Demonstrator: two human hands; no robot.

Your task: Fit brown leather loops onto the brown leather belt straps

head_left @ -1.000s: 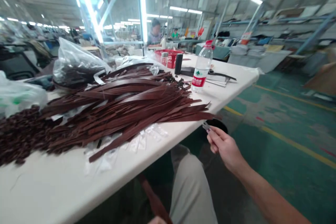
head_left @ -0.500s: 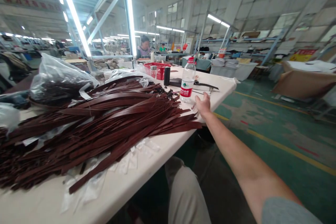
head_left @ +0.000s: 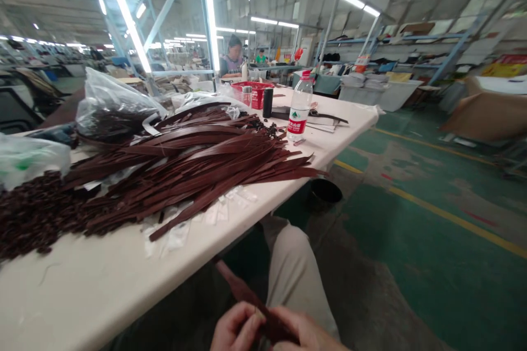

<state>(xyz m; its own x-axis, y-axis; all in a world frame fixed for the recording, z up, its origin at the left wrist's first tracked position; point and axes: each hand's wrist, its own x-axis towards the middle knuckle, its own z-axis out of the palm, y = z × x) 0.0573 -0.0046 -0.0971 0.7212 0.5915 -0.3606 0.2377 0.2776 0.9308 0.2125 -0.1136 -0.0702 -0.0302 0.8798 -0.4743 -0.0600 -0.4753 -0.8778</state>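
Observation:
At the bottom edge of the view both my hands meet on one brown leather strap (head_left: 242,293). My left hand (head_left: 234,329) pinches it from the left and my right hand (head_left: 307,334) grips its lower end. The strap runs up and left from my hands, below the table edge and above my lap. A big heap of the same brown straps (head_left: 197,162) lies on the white table (head_left: 82,290), with small clear plastic bags (head_left: 173,233) under its near side.
A pile of small dark brown pieces (head_left: 28,214) sits at the left. A water bottle (head_left: 299,107), black cylinder (head_left: 268,102) and red basket (head_left: 257,93) stand at the table's far end. Another person (head_left: 231,57) works further back. Green floor lies to the right.
My right hand was stretched out to the table beside the water bottle. It has come back down to my lap and now grips the strap together with my left hand.

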